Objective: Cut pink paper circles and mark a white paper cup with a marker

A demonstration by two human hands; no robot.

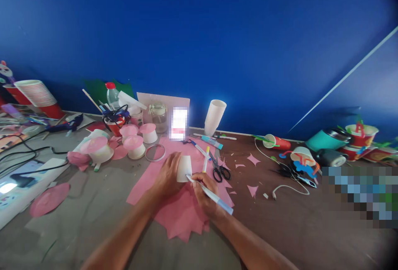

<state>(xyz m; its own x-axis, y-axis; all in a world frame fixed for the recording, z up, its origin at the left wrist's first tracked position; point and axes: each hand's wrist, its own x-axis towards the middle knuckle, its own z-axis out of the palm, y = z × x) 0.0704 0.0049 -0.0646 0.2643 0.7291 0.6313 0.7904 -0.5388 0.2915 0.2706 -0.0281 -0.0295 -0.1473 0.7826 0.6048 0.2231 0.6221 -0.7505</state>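
My left hand (170,173) is wrapped round the left side of a white paper cup (184,167), which is upside down, its wider end toward me. My right hand (205,191) grips a white and light-blue marker pen (217,200), and its tip meets the cup's side near the lower edge. Beneath both hands lie pink paper sheets (183,216) with jagged edges. Black-handled scissors (221,173) rest just right of the cup, beside a yellow and white pen (206,159).
Several white cups topped with pink paper (134,147) stand to the left, near a clear tape ring (155,153). Behind are a lit phone (179,123) and a stack of white cups (215,116). Pink scraps (252,190) and a white cable (292,186) lie at right.
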